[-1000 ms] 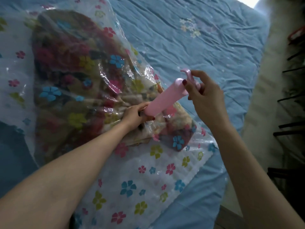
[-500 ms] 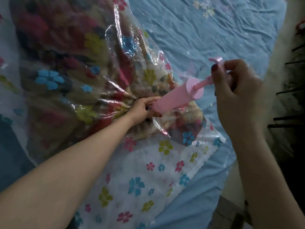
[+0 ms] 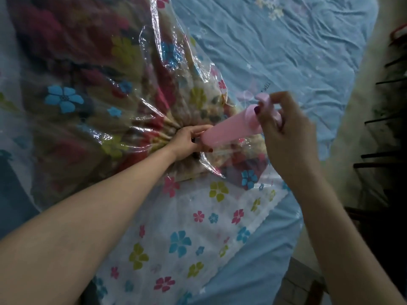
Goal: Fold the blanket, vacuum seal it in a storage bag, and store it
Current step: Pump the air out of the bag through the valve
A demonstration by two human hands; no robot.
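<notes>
My left hand point(image 3: 187, 139) has its grip closed around the lower end of a pink hand pump point(image 3: 229, 128), where the pump meets a clear storage bag point(image 3: 154, 69) printed with small blue, pink and yellow flowers. My fingers cover the joint, so the valve beneath cannot be seen. My right hand point(image 3: 284, 133) has its grip closed on the pump handle point(image 3: 263, 100) at the upper end; the handle is blurred and mostly covered by my fingers, and sits close against the barrel top.

The folded blanket point(image 3: 72, 62), patterned in dark red and tan, lies inside the bag on the bed point(image 3: 286, 45). The plastic puckers in tight creases that fan out from my left hand. The bag's top and left edges run out of view, as do my elbows at the bottom.

On the blue, wrinkled sheet beside the bag is small printed writing ending in "WELL"; the rest is unreadable. Dark metal bars point(image 3: 381, 119) at the right edge are too dim to identify.
</notes>
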